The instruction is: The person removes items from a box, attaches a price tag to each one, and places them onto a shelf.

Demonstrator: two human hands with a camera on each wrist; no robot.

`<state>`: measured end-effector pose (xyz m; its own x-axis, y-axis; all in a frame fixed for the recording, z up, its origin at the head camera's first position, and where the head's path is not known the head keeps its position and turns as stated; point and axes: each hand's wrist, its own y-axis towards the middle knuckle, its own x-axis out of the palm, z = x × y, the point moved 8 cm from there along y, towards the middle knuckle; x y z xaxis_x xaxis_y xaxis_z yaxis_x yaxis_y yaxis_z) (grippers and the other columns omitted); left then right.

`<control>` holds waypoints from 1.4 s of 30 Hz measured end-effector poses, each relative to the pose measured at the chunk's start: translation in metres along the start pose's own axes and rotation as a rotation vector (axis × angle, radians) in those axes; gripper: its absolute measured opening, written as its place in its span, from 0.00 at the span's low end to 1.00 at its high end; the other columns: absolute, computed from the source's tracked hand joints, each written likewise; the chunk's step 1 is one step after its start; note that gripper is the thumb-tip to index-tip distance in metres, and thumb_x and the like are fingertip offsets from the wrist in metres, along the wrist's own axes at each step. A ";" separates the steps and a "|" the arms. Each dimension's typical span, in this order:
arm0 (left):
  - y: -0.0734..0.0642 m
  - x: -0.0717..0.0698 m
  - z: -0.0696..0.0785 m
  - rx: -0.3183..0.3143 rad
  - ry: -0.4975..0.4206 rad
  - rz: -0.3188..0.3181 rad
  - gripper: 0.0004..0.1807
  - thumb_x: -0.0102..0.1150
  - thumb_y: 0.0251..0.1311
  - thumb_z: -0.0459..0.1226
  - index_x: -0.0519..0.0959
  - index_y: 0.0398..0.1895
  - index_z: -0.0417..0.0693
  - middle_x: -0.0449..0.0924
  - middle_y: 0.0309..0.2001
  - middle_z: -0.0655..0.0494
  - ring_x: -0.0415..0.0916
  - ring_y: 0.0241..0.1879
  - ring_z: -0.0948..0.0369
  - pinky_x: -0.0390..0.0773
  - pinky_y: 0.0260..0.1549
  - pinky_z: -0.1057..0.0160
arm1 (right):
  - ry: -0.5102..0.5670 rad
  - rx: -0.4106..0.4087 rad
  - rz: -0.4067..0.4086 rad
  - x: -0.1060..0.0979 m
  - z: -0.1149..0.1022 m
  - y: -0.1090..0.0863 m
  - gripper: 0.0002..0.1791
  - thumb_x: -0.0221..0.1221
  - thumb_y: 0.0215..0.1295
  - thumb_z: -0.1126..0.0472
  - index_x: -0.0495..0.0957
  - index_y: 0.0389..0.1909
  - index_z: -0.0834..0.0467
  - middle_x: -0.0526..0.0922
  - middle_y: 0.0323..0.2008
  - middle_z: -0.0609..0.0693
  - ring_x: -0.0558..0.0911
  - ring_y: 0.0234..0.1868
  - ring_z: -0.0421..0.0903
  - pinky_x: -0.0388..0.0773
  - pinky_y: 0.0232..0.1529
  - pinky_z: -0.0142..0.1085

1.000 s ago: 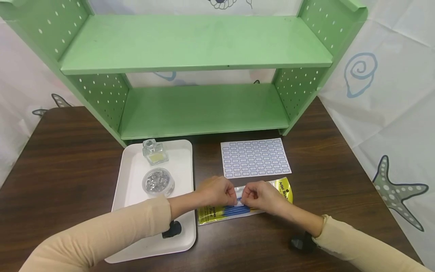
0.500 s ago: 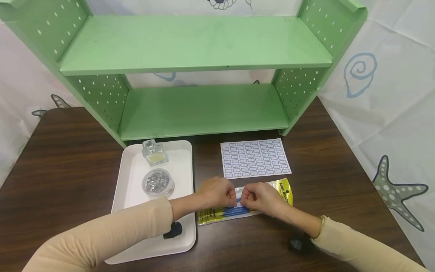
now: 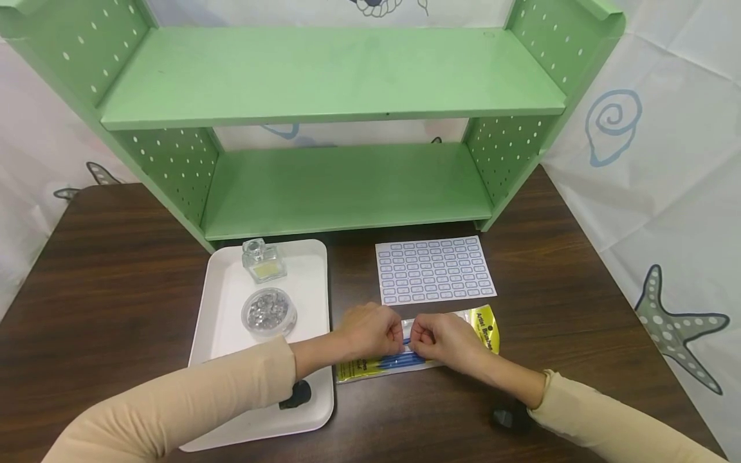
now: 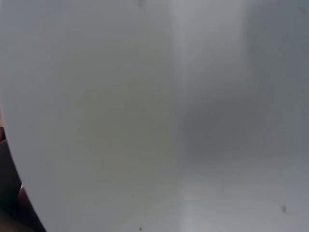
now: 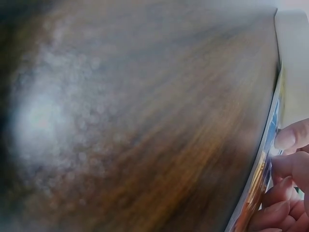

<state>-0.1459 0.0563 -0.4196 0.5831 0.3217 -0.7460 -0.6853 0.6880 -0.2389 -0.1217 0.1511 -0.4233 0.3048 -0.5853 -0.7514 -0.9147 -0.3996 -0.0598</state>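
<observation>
A pack of artist brushes (image 3: 401, 362) lies on the table, a clear sleeve with yellow ends and blue handles inside. Both hands work over its middle with fingers curled. My left hand (image 3: 370, 331) and right hand (image 3: 446, 337) come in from opposite sides, fingertips a small gap apart. Between them a small white label (image 3: 407, 348) sits against the pack, its ends at the pinched fingers and thumbs. In the right wrist view, fingertips (image 5: 286, 139) meet right at the pack's surface. Just behind the pack lies a sheet of blue-bordered labels (image 3: 437, 270).
Left of the pack, a white tray (image 3: 307, 289) carries a glass bottle (image 3: 264, 262) and a round clear tub (image 3: 269, 311) of silvery pieces. The tray's white surface fills the left wrist view. A green two-tier shelf (image 3: 347, 186) stands at the back of the dark wooden table (image 3: 104, 283).
Both hands stay at nearly the same spot on the pack, with only slight shifts of fingers and forearms. Less of the white label shows between the fingertips than a second ago.
</observation>
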 end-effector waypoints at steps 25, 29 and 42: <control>0.000 -0.002 -0.001 0.026 -0.004 0.031 0.11 0.69 0.51 0.40 0.77 0.18 0.51 0.70 0.14 0.64 0.66 0.17 0.68 0.62 0.17 0.72 | 0.007 -0.012 0.010 -0.006 0.001 0.001 0.10 0.66 0.53 0.65 0.74 0.22 0.53 0.67 0.14 0.38 0.64 0.16 0.31 0.61 0.16 0.25; 0.001 -0.002 -0.002 0.017 -0.003 0.031 0.11 0.69 0.50 0.41 0.77 0.19 0.51 0.70 0.14 0.63 0.67 0.18 0.67 0.62 0.17 0.72 | 0.046 0.011 0.042 -0.023 0.004 0.002 0.09 0.66 0.53 0.66 0.74 0.23 0.54 0.68 0.15 0.40 0.66 0.18 0.33 0.63 0.18 0.25; 0.001 -0.003 -0.003 -0.039 0.071 0.056 0.13 0.71 0.47 0.44 0.77 0.31 0.50 0.70 0.22 0.61 0.67 0.24 0.65 0.65 0.23 0.70 | 0.386 0.017 0.679 -0.174 0.017 0.005 0.04 0.61 0.58 0.71 0.75 0.30 0.63 0.76 0.20 0.43 0.70 0.17 0.36 0.68 0.17 0.25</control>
<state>-0.1496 0.0544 -0.4198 0.5118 0.3110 -0.8009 -0.7331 0.6441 -0.2183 -0.1837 0.2632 -0.3041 -0.2557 -0.9029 -0.3455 -0.9368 0.1432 0.3192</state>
